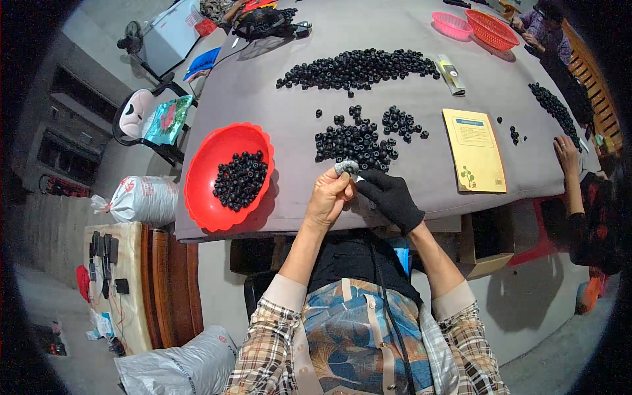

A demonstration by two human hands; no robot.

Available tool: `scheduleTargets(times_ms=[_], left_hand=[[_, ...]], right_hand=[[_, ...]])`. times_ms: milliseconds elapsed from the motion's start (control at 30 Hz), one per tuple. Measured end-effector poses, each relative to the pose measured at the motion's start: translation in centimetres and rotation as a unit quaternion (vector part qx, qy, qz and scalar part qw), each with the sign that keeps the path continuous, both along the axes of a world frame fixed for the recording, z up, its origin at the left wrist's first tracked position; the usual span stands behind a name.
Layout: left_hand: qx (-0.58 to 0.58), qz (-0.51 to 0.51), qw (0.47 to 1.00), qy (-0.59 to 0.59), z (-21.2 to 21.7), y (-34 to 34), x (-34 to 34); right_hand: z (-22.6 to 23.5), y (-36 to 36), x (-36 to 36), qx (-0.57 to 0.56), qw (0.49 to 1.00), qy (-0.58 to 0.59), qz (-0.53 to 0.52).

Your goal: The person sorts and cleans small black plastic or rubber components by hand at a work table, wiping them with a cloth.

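My left hand [326, 199] is bare, with a grey cover over a fingertip, and it pinches a small round black piece [349, 169]. Against it rests my right hand [392, 199], in a black glove, with its fingers closed. A bit of something pale shows between the two hands; what the right hand holds is mostly hidden. Just beyond my fingertips lies a loose heap of small round black pieces [355, 143], several with a pale ring on top. To the left, a red scalloped bowl [199, 178] holds more of them.
A long pile of black pieces [359, 69] stretches across the grey-covered table [408, 184]. On the right lie a yellow booklet [474, 151] and a tube-like package [450, 74]. Pink [452, 25] and red baskets [492, 30] stand farther back. Another person's hand [567, 155] rests at the right edge.
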State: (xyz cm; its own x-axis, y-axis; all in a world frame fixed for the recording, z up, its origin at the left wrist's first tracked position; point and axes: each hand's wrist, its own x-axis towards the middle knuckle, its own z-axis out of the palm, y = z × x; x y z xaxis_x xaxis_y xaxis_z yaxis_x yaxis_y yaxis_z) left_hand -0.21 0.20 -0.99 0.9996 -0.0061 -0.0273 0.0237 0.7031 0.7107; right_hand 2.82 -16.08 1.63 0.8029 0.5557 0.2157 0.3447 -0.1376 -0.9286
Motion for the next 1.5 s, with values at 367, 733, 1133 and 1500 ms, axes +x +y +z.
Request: scheduleTargets(times_ms=[367, 733, 1133, 1500], left_hand=[[0.005, -0.01, 1.0, -0.006, -0.1, 0.2, 0.0], [0.01, -0.018, 1.0, 0.007, 0.0, 0.2, 0.1], [0.076, 0.016, 0.997, 0.018, 1.1, 0.1, -1.3], [0.459, 0.328, 0.824, 0.05, 9.0, 11.4, -6.5]], right_hand=[[-0.6, 0.2, 0.0, 0.008, 0.999, -0.049, -0.006], [-0.3, 0.4, 0.0, 0.002, 0.999, 0.014, -0.031], [-1.1, 0.4, 0.4, -0.012, 0.995, -0.089, -0.053], [-2.0, -0.4, 0.7, 0.011, 0.987, -0.154, -0.052]])
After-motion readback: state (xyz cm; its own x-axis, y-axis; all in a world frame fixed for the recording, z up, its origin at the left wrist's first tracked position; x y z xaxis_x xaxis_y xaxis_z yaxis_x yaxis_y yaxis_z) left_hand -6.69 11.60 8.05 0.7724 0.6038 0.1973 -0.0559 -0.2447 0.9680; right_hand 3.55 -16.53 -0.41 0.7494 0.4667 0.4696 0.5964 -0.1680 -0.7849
